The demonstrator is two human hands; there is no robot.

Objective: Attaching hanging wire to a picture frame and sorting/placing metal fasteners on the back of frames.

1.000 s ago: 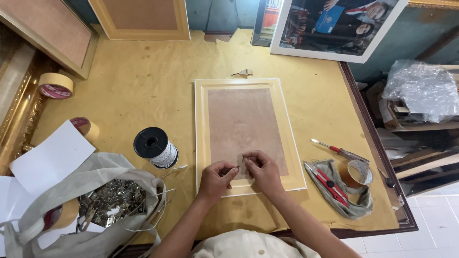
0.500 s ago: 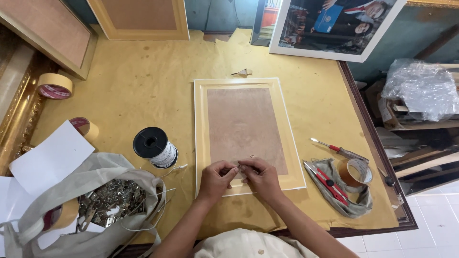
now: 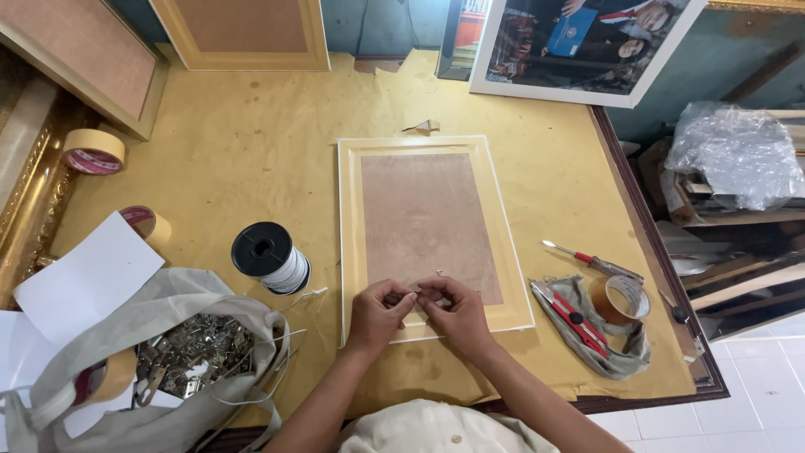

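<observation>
A pale wooden picture frame [image 3: 350,210] lies face down on the yellow paper-covered table, its brown backing board [image 3: 423,218] up. My left hand [image 3: 379,314] and my right hand [image 3: 453,309] meet over the frame's near edge, fingertips pinched together on a small metal piece that I cannot make out clearly. A tiny metal bit [image 3: 439,272] lies on the backing board just above my fingers. A spool of white cord [image 3: 270,257] stands left of the frame, its loose end trailing toward my left hand.
An open cloth bag of metal hangers [image 3: 189,352] sits at the near left beside white paper [image 3: 88,281] and tape rolls [image 3: 94,151]. Right of the frame lie a red-handled screwdriver [image 3: 591,262], a red cutter [image 3: 574,317] and brown tape [image 3: 619,299] on a rag. Framed pictures lean at the back.
My two hands have drawn closer together, so the fingertips now touch over the frame's near edge. Nothing else has moved.
</observation>
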